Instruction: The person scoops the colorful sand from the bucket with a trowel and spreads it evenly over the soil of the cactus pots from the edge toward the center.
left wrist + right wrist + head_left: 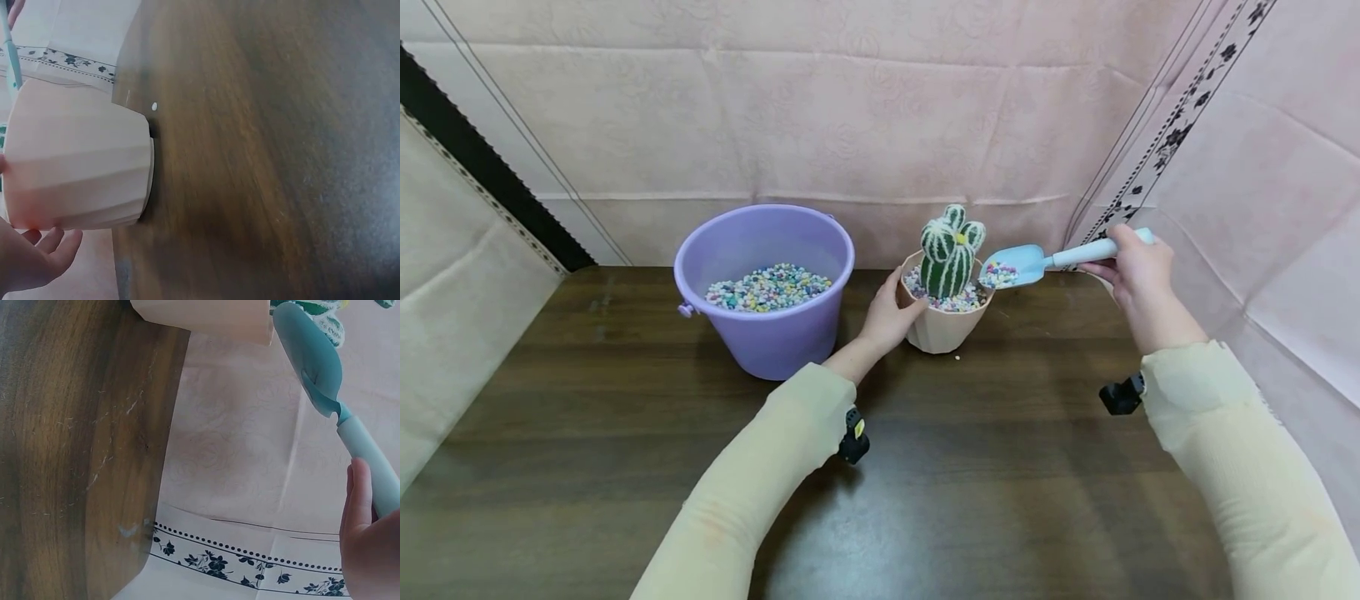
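Observation:
A cream faceted flowerpot holds a green and white knitted cactus with a yellow flower, set in pastel pebbles. My left hand grips the pot at its left side, thumb near the rim; in the left wrist view, fingers curl against its wall. With my right hand I hold a light blue shovel by its handle. Its blade, carrying some pebbles, overlaps the pot's right rim. The right wrist view shows the underside of the shovel beside the pot.
Left of the pot stands a purple bucket with many pastel pebbles inside. One white pebble lies on the dark wooden table in front of the pot. Pale cloth hangs behind and at both sides.

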`<control>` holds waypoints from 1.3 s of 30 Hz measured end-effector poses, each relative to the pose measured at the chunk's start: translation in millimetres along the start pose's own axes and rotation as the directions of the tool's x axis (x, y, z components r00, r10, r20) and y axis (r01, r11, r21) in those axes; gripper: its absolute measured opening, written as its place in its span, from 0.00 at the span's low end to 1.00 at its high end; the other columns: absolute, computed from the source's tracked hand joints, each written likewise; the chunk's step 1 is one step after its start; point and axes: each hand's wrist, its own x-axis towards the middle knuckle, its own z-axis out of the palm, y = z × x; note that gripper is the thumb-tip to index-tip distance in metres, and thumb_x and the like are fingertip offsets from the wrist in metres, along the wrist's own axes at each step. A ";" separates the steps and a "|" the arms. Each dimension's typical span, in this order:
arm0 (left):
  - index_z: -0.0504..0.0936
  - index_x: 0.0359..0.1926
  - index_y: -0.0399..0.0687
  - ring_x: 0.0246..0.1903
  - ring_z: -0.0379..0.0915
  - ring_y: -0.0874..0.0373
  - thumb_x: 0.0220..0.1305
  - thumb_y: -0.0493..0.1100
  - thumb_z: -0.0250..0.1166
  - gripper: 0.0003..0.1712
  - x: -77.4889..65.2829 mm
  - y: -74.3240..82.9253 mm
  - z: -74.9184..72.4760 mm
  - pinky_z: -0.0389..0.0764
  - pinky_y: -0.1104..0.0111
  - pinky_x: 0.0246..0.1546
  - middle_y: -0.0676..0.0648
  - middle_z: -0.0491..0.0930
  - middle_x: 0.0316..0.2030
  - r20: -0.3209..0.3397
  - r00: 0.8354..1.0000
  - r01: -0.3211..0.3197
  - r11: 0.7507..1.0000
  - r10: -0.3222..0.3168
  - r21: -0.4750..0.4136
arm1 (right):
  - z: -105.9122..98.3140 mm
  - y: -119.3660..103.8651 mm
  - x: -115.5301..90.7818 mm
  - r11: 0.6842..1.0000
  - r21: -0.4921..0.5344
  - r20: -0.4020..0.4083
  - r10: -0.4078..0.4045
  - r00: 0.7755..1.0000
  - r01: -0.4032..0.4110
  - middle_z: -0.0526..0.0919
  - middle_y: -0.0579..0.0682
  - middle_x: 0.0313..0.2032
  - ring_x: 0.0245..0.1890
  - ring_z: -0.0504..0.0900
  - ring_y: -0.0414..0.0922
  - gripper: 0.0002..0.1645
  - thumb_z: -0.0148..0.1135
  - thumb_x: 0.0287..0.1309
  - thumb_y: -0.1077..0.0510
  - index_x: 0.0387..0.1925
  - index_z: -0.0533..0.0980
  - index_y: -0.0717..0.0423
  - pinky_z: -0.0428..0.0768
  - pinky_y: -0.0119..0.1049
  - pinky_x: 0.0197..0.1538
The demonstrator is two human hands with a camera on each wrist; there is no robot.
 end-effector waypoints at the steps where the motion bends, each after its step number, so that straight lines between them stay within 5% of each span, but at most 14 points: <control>1: 0.51 0.72 0.48 0.68 0.54 0.49 0.64 0.45 0.59 0.40 0.4 -0.1 0.4 0.60 0.60 0.67 0.41 0.56 0.70 -0.003 1.000 -0.008 1.000 0.008 -0.014 | 0.7 -0.2 -0.3 1.000 -0.006 0.001 -0.006 1.000 0.006 0.75 0.47 0.21 0.19 0.83 0.41 0.08 0.53 0.58 0.64 0.35 0.62 0.57 0.84 0.37 0.28; 9: 0.53 0.71 0.48 0.66 0.58 0.53 0.68 0.44 0.54 0.34 4.2 -4.0 -0.6 0.63 0.61 0.66 0.44 0.60 0.68 0.000 1.000 0.009 0.995 -0.009 -0.100 | 6.6 -2.2 -2.1 0.996 -0.052 0.004 -0.070 0.998 0.070 0.77 0.46 0.18 0.17 0.83 0.40 0.05 0.51 0.58 0.65 0.33 0.63 0.58 0.83 0.35 0.25; 25: 0.49 0.72 0.47 0.69 0.53 0.52 0.69 0.46 0.50 0.35 2.4 -1.5 0.0 0.60 0.63 0.68 0.42 0.55 0.71 -0.007 0.999 0.040 0.998 -0.041 -0.055 | 17.5 -6.9 -6.9 0.974 -0.164 0.021 -0.156 0.987 0.158 0.76 0.45 0.16 0.15 0.82 0.39 0.03 0.50 0.55 0.66 0.30 0.65 0.60 0.82 0.33 0.22; 33: 0.47 0.73 0.47 0.69 0.52 0.49 0.64 0.49 0.58 0.43 -1.3 -3.8 3.5 0.57 0.60 0.69 0.40 0.54 0.70 -0.015 1.000 0.017 1.000 -0.017 -0.004 | 28.6 -11.9 -13.0 0.928 -0.229 0.100 -0.280 0.955 0.296 0.69 0.44 0.15 0.17 0.83 0.36 0.10 0.50 0.51 0.68 0.19 0.61 0.59 0.81 0.33 0.21; 39: 0.45 0.73 0.46 0.70 0.49 0.50 0.65 0.46 0.55 0.41 3.8 -1.8 0.4 0.55 0.60 0.70 0.40 0.52 0.71 -0.003 0.999 0.048 0.998 -0.048 -0.031 | 36.3 -13.7 -17.4 0.907 -0.237 0.138 -0.323 0.936 0.348 0.72 0.44 0.12 0.16 0.82 0.37 0.12 0.51 0.50 0.69 0.16 0.64 0.59 0.81 0.32 0.20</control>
